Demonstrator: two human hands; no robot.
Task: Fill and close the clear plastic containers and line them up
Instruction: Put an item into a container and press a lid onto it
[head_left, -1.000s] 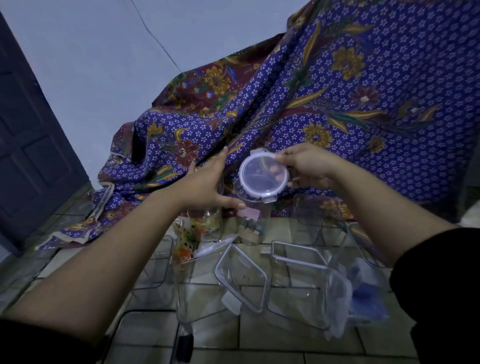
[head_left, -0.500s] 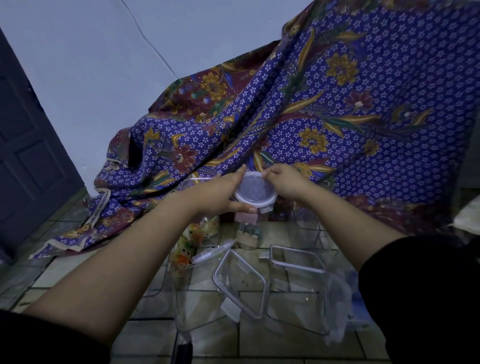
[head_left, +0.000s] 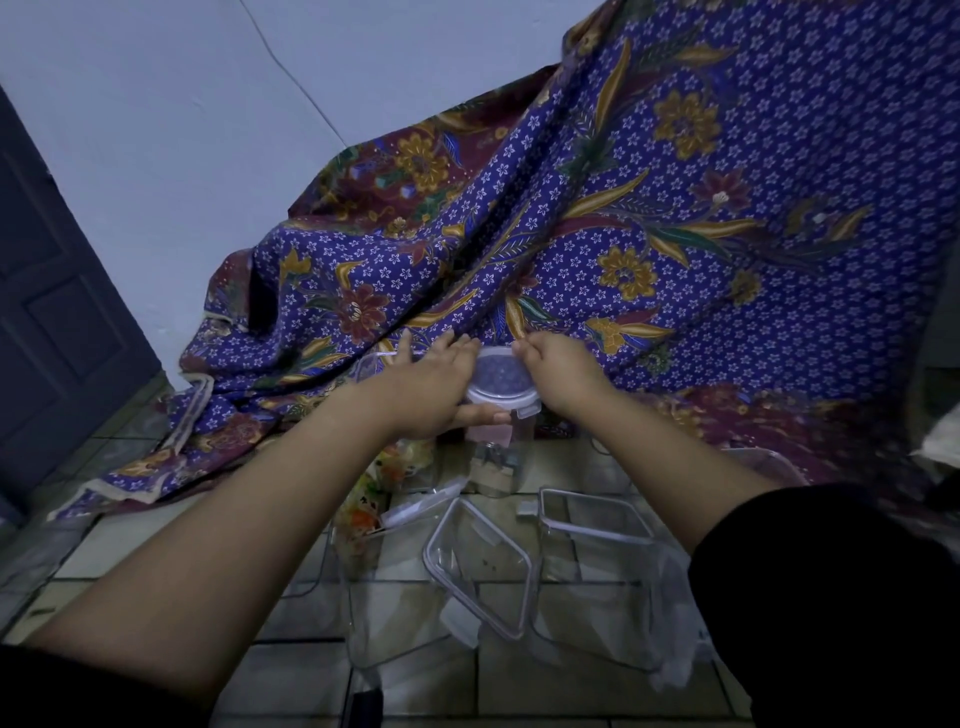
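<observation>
A tall round clear container (head_left: 496, 462) stands on the tiled floor with small items and a pink label inside. Its round clip lid (head_left: 501, 382) lies flat on top. My left hand (head_left: 431, 392) grips the lid's left edge and the jar's rim. On the lid's right edge, my right hand (head_left: 558, 366) presses with closed fingers. Closer to me stand an open square container (head_left: 592, 577) and a loose square lid (head_left: 480, 564) leaning between the containers. A clear container (head_left: 366, 512) at the left holds colourful packets.
A purple flowered cloth (head_left: 623, 234) drapes behind the jars against a pale wall. Another clear container (head_left: 379, 364) shows behind my left hand. A dark door (head_left: 57, 312) stands at the left. Clear plastic wrap (head_left: 675, 639) lies at the right of the square container.
The round lid went from being held up and tilted toward me to lying flat on the tall jar. Both hands came down with it and now press its edges.
</observation>
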